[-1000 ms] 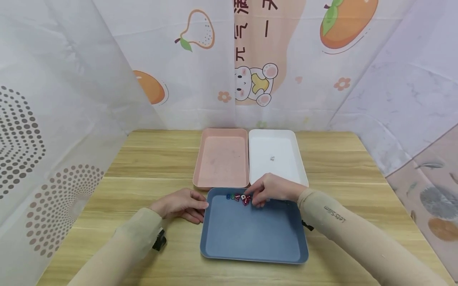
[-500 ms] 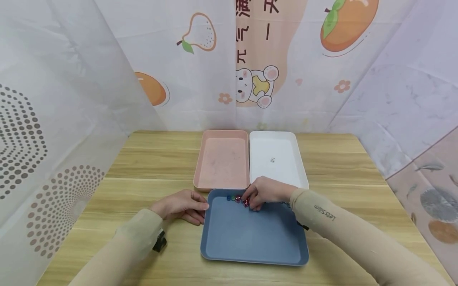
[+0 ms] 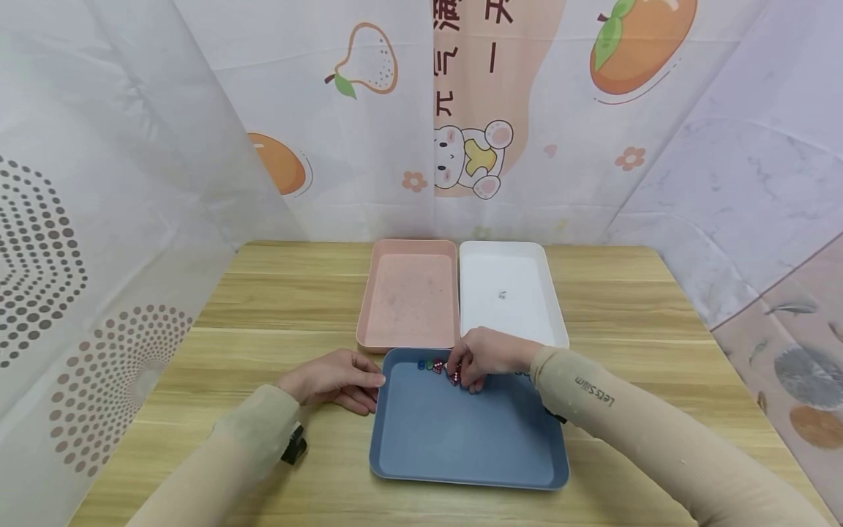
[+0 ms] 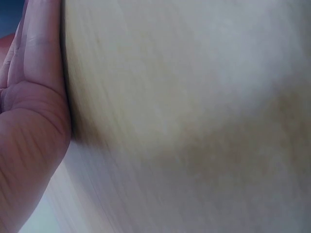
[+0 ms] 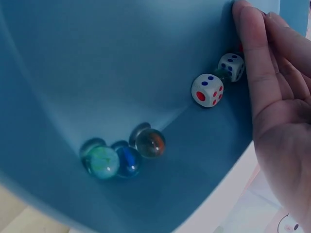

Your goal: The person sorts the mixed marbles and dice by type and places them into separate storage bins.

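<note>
The right hand [image 3: 490,356] leans over the far edge of the blue tray [image 3: 470,439], its fingers bent and their tips bunched at a red die [image 3: 455,376] with white spots; whether they pinch it or only touch it, I cannot tell. The left hand [image 3: 334,380] lies outside the tray's left edge, near the far left corner, fingers close together and loosely extended, the thumb touching the rim.

Left of the right hand, along the tray's far edge, sit a second red die [image 3: 437,366], a green marble [image 3: 429,365] and, nearest the far left corner, a blue marble [image 3: 421,365]. On its other side, the right wrist view shows two white dice [image 5: 207,91] close by, then, nearer the far right corner, a clear marble with an orange streak [image 5: 150,143], a deep blue marble [image 5: 127,161] and a pale green marble [image 5: 102,162], clustered.

Beyond the blue tray's far edge stand a pink tray [image 3: 408,293] on the left and a white tray [image 3: 514,263] on the right, side by side. Something small and pale lies around the white tray's middle, too small to make out. All three trays rest on a wood-grained desk [image 3: 283,293], with a printed curtain [image 3: 527,212] behind its far edge.
</note>
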`<state>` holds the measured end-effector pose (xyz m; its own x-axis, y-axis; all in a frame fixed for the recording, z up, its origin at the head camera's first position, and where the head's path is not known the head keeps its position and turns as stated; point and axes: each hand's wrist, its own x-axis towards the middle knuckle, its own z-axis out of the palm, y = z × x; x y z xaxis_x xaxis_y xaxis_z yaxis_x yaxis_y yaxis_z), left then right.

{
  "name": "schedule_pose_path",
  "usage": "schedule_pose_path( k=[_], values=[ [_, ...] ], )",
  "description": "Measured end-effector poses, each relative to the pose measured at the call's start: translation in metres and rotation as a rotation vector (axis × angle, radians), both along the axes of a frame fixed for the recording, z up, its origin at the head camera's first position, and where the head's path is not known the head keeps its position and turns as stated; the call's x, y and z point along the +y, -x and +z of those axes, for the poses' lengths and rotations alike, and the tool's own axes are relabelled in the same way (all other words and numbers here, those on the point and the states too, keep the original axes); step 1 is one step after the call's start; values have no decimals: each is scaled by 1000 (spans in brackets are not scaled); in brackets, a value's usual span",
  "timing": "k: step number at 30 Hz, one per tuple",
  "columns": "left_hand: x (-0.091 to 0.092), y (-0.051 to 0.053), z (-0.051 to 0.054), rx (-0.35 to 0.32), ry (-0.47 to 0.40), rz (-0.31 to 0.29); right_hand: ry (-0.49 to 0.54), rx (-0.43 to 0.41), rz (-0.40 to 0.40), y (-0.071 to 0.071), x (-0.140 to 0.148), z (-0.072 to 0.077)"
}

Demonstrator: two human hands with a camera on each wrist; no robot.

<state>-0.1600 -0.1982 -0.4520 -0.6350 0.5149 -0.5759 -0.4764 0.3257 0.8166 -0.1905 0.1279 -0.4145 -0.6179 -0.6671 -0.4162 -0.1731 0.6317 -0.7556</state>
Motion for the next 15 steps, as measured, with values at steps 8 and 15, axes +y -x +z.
schedule_pose_path(
  k=[8,15],
  values=[
    [1,1,2,-1,-4,-2,-62,58,8,-4,-4,0],
    [1,0,2,-5,7,10,-105,147,32,-7,-8,-3]
  ],
)
